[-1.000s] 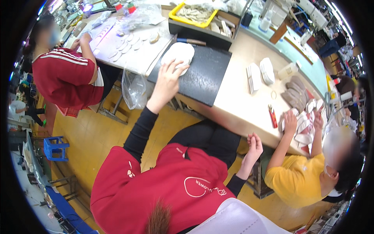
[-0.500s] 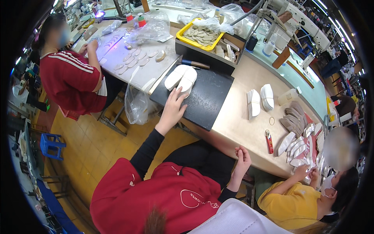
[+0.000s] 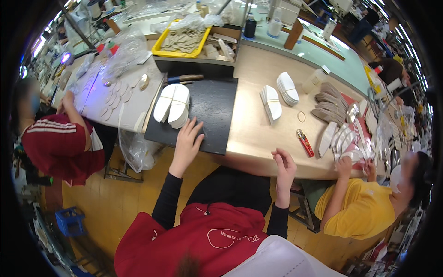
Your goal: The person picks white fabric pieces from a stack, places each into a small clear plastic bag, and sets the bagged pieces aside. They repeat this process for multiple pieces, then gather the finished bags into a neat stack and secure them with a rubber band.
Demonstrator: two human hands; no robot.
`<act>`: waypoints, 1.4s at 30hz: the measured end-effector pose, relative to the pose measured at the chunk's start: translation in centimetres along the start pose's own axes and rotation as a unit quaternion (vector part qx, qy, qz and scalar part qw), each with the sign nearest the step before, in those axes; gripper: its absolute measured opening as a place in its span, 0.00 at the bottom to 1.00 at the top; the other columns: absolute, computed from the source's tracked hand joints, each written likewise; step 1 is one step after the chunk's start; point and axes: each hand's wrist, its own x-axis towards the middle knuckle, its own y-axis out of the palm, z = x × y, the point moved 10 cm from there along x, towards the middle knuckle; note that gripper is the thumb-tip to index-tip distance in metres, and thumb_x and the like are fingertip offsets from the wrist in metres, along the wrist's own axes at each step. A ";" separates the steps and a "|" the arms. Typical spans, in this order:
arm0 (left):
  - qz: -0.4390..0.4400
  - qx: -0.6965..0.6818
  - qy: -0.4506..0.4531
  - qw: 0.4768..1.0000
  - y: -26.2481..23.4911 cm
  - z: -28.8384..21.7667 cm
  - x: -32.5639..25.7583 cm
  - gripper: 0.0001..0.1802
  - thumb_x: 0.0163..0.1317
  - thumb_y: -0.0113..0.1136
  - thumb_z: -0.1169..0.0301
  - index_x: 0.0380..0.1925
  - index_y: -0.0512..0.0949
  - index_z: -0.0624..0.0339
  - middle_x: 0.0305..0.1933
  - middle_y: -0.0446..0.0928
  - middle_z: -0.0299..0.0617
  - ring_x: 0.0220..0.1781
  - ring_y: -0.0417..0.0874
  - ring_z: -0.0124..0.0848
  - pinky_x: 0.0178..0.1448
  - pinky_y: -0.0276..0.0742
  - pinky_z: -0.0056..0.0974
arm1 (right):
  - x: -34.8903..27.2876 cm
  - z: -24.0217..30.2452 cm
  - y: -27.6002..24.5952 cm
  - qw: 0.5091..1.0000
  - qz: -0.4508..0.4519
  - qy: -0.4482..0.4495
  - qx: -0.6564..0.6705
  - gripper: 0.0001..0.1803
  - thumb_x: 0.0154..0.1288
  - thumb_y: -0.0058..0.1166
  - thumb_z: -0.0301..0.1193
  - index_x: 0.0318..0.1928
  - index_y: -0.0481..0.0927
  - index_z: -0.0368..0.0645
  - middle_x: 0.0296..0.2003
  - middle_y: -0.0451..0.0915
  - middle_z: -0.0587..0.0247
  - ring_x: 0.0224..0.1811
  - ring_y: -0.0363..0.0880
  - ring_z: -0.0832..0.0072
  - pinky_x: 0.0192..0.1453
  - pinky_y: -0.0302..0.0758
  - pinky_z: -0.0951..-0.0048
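My left hand [image 3: 187,143] is open over the near edge of a black board [image 3: 210,111], fingers spread. Its fingertips come up to the near corner of two side-by-side stacks of white round-ended pieces [image 3: 173,102], bound by a thin band. Whether they touch the stack I cannot tell. My right hand [image 3: 285,167] is raised at the table's front edge, palm up, fingers loosely bent and apart, holding nothing visible. Two smaller banded bundles lie to the right, one white bundle [image 3: 271,105] nearer and another white bundle [image 3: 288,88] behind it.
A hammer [image 3: 184,78] lies behind the stacks, before a dark box with a yellow tray [image 3: 159,51]. On the right are a rubber band [image 3: 301,117], a red-handled tool [image 3: 305,144], a bottle [image 3: 316,81] and grey pieces [image 3: 330,104]. Co-workers sit at both sides.
My left hand has drawn back from on top of the stacks to their near corner. My right hand has risen to the table edge, its fingers loosening. The whole view has turned.
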 end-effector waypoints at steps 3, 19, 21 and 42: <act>0.025 -0.041 -0.031 0.998 1.2 1.7 1.8 0.26 0.71 0.57 0.67 0.67 0.72 0.61 0.76 0.63 0.59 0.78 0.61 0.56 0.78 0.59 0.50 | 2.1 2.7 2.9 0.996 0.028 -0.051 -0.067 0.15 0.71 0.57 0.23 0.56 0.80 0.33 0.48 0.84 0.57 0.51 0.81 0.72 0.58 0.75 0.71; -0.045 -0.119 -0.047 0.991 -1.2 2.9 2.3 0.10 0.67 0.60 0.73 0.46 0.84 0.61 0.47 0.85 0.45 0.53 0.83 0.44 0.60 0.74 0.43 | 16.3 0.0 8.0 0.940 0.001 -0.106 -0.324 0.34 0.57 0.67 0.29 0.66 0.75 0.42 0.59 0.79 0.49 0.62 0.78 0.55 0.66 0.74 0.62; -0.037 -0.095 -0.021 0.995 -1.1 2.5 2.5 0.09 0.67 0.60 0.74 0.44 0.84 0.61 0.45 0.85 0.45 0.53 0.83 0.43 0.60 0.74 0.43 | 14.9 0.7 8.7 0.949 0.064 -0.114 -0.288 0.36 0.57 0.68 0.27 0.67 0.74 0.43 0.58 0.81 0.50 0.61 0.80 0.58 0.66 0.74 0.65; -0.083 -0.016 -0.009 0.996 -1.2 1.1 2.7 0.05 0.63 0.62 0.78 0.39 0.83 0.61 0.40 0.83 0.43 0.48 0.83 0.43 0.53 0.75 0.43 | 16.7 2.2 10.8 0.802 0.079 -0.274 -0.525 0.38 0.57 0.70 0.37 0.69 0.72 0.53 0.64 0.71 0.46 0.70 0.66 0.51 0.75 0.60 0.48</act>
